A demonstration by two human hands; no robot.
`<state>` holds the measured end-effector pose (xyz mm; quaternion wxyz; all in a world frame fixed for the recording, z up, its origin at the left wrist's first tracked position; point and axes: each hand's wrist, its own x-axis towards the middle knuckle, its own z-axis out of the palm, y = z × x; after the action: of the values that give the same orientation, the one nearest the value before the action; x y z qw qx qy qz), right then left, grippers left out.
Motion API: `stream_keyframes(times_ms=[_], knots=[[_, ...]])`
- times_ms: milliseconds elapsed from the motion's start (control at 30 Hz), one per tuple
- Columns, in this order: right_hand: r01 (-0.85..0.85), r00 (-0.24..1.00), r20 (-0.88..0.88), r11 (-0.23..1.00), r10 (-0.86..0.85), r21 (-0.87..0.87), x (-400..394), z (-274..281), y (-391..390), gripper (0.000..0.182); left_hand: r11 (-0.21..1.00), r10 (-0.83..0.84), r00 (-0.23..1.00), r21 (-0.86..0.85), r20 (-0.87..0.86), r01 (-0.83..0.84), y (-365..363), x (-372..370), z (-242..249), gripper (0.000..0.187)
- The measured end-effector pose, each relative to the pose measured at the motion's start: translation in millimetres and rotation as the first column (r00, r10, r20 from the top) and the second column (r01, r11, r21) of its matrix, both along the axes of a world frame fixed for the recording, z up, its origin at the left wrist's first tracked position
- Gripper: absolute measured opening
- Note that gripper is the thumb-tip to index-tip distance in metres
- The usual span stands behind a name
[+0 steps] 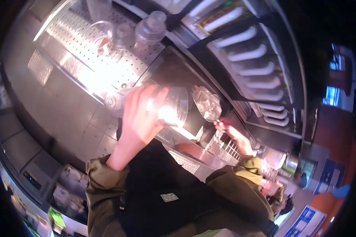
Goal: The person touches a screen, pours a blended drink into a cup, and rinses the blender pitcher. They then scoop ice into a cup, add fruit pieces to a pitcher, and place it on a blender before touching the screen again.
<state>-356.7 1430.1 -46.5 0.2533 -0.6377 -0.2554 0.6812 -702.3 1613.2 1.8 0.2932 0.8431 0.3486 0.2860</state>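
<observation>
My left hand (140, 110) is wrapped round a clear plastic cup (177, 106), which is tipped on its side with its wide mouth facing right. To the right of the cup, my right hand (228, 127) grips the handle end of a scoop (207, 104) heaped with what looks like ice. A short gap separates scoop and cup, and both are over the steel counter. Glare hides part of the cup's lower side.
A perforated steel drain tray (73, 39) at the upper left bears a clear jug (100, 37) and a shaker-like container (151, 27). White curved handles (251, 53) line the dark unit at the upper right. A wire rack (227, 146) stands below my right hand. Another person is partly visible at the lower right.
</observation>
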Motion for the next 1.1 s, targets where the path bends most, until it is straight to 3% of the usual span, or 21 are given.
stream_keyframes(times_ms=[67, 167, 200, 267, 333, 400, 433, 467, 533, 567, 600, 667, 733, 767, 800, 867, 900, 933, 1000, 1067, 1100], knots=[[-0.075, 0.996, 0.045, 0.993, 0.080, -0.093, 7, 71, 3, 0.025, 0.984, -0.034, 0.993, 0.170, -0.111, 0.052, 2, 26, -7, 0.078], [-0.194, 0.926, 0.297, 0.969, 0.233, -0.153, -9, 159, 25, 0.021, 0.965, -0.123, 0.985, 0.215, -0.121, 0.147, 1, 55, -20, 0.079], [-0.318, 0.826, 0.419, 0.925, 0.377, -0.206, -19, 180, 39, 0.023, 0.963, -0.134, 0.984, 0.220, -0.116, 0.157, 0, 61, -18, 0.079], [-0.466, 0.633, 0.645, 0.876, 0.428, -0.124, -45, 199, 56, 0.028, 0.962, -0.268, 0.959, 0.075, 0.096, 0.261, -6, 71, -15, 0.080], [-0.511, 0.545, 0.713, 0.849, 0.441, -0.135, -58, 218, 67, 0.031, 0.962, -0.272, 0.956, 0.058, 0.110, 0.267, -5, 70, -23, 0.083], [-0.400, 0.694, 0.587, 0.901, 0.417, -0.167, -32, 215, 56, 0.030, 0.980, -0.144, 0.943, -0.087, 0.299, 0.177, 0, 60, -34, 0.086], [-0.315, 0.822, 0.490, 0.948, 0.290, -0.033, -30, 212, 52, 0.027, 0.987, -0.111, 0.954, -0.079, 0.279, 0.138, 4, 50, -35, 0.086], [-0.155, 0.905, 0.393, 0.987, 0.161, -0.046, -19, 200, 39, 0.024, 0.988, -0.099, 0.957, -0.088, 0.272, 0.127, 11, 40, -37, 0.086], [-0.020, 0.968, 0.249, 1.000, 0.023, -0.013, -6, 160, 30, 0.022, 0.958, 0.145, 0.919, -0.285, 0.366, -0.038, 22, 21, -42, 0.088], [-0.016, 0.973, 0.232, 1.000, 0.022, -0.026, -4, 126, 33, 0.021, 0.900, 0.259, 0.879, -0.431, 0.399, -0.070, 23, 11, -40, 0.092], [-0.009, 0.976, 0.216, 0.999, 0.016, -0.036, -8, 89, 42, 0.020, 0.900, 0.263, 0.883, -0.429, 0.389, -0.079, 27, 0, -44, 0.092], [-0.131, 0.901, 0.393, 0.978, 0.187, -0.164, -37, 27, 80, 0.018, 0.922, 0.297, 0.767, -0.379, 0.568, -0.077, 29, -21, -52, 0.096], [-0.342, 0.843, 0.384, 0.926, 0.377, -0.158, -50, -50, 108, 0.019, 0.891, 0.387, 0.753, -0.424, 0.531, -0.159, 16, -41, -48, 0.099], [-0.377, 0.829, 0.399, 0.919, 0.391, -0.116, -63, -85, 117, 0.020, 0.912, 0.316, 0.828, -0.387, 0.463, -0.132, 17, -49, -35, 0.097], [-0.413, 0.816, 0.411, 0.907, 0.406, -0.076, -82, -101, 130, 0.021, 0.928, 0.246, 0.891, -0.359, 0.382, -0.103, 16, -57, -28, 0.096], [-0.567, 0.709, 0.453, 0.819, 0.540, -0.088, -108, -110, 161, 0.025, 0.928, 0.336, 0.871, -0.285, 0.359, -0.241, 4, -68, -47, 0.097], [-0.597, 0.611, 0.464, 0.758, 0.642, -0.264, -119, -127, 173, 0.029, 0.942, 0.308, 0.867, -0.250, 0.391, -0.222, 5, -69, -49, 0.099], [-0.611, 0.610, 0.454, 0.750, 0.650, -0.253, -130, -138, 174, 0.029, 0.957, 0.274, 0.859, -0.208, 0.432, -0.201, 5, -71, -51, 0.100], [-0.522, 0.592, 0.695, 0.851, 0.408, -0.055, -139, -149, 179, 0.036, 0.952, 0.294, 0.841, -0.218, 0.454, -0.215, 5, -77, -49, 0.099], [-0.394, 0.668, 0.691, 0.919, 0.275, 0.015, -126, -147, 179, 0.039, 0.905, 0.336, 0.861, -0.383, 0.382, -0.183, 1, -82, -40, 0.096], [-0.402, 0.395, 0.912, 0.913, 0.111, 0.063, -113, -140, 178, 0.042, 0.908, 0.326, 0.860, -0.381, 0.392, -0.171, -1, -83, -39, 0.096]])
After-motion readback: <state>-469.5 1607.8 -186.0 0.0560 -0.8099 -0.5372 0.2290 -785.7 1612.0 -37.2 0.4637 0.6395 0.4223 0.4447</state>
